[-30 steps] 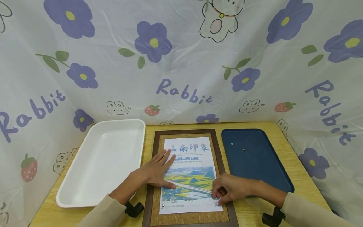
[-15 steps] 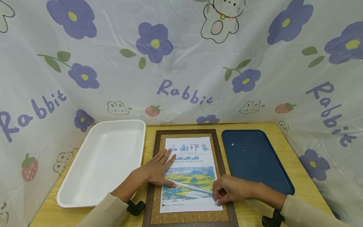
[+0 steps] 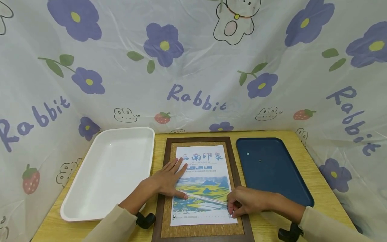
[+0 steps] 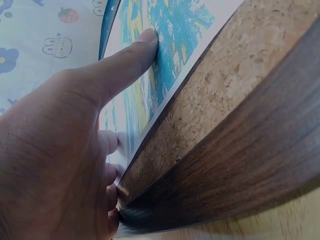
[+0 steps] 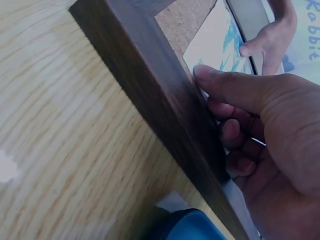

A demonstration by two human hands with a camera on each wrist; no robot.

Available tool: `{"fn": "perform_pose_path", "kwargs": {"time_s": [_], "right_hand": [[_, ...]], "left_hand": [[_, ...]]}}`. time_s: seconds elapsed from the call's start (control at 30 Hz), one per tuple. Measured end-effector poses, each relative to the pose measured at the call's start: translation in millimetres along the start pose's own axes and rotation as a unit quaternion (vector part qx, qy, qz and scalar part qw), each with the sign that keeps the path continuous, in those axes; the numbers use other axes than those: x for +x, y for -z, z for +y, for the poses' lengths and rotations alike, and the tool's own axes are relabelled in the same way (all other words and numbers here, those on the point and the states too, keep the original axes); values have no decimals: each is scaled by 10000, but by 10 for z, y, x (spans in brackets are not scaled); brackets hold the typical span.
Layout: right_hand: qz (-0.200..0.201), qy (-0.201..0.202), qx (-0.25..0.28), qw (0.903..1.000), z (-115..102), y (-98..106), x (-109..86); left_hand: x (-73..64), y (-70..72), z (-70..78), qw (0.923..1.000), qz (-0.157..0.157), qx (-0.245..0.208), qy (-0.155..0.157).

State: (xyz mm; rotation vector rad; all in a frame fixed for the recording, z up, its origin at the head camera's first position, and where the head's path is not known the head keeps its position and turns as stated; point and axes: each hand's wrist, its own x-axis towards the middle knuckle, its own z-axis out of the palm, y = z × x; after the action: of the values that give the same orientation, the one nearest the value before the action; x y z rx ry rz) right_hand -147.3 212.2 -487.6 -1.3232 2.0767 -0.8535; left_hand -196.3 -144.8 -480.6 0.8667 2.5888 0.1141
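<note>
Beneath the printed curtain (image 3: 196,67), the surface (image 3: 263,225) carries a white tray (image 3: 118,161), a framed cork board (image 3: 202,231) and a navy tray (image 3: 269,181), in that order from left to right. The poster (image 3: 205,183) lies on the cork, inside the frame, and a pale diagonal ridge across its lower half suggests it is slightly buckled. The left hand (image 3: 169,178) rests on its left side with straight, spread fingers gripping nothing; the right hand (image 3: 249,200), fingers curled and thumb tip at the edge, works at the lower right corner. With a pin (image 3: 174,216) already at the lower left, the step in hand is probably fixing that right corner; the next move would call for a firm straight push while the sheet is braced. Whether the right fingers pinch anything cannot be told, as knuckles and thumb cover the contact spot. The right wrist view cuts off the navy tray, and a pale speck (image 3: 248,153) and darker speck (image 3: 260,160) on it, perhaps spare pins, are too small to identify.
</note>
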Motion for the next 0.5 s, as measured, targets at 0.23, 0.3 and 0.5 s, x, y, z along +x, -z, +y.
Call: {"fn": "perform_pose_path", "kwargs": {"time_s": [0.23, 0.3, 0.5], "right_hand": [[-201, 24, -259, 9995, -41, 38, 27], [-261, 15, -302, 9992, -56, 52, 33], [-484, -50, -237, 9985, -95, 91, 52]], "left_hand": [[1, -6, -4, 10000, 15, 9, 10], [-3, 0, -2, 10000, 16, 23, -3], [1, 16, 7, 10000, -7, 35, -20]]}}
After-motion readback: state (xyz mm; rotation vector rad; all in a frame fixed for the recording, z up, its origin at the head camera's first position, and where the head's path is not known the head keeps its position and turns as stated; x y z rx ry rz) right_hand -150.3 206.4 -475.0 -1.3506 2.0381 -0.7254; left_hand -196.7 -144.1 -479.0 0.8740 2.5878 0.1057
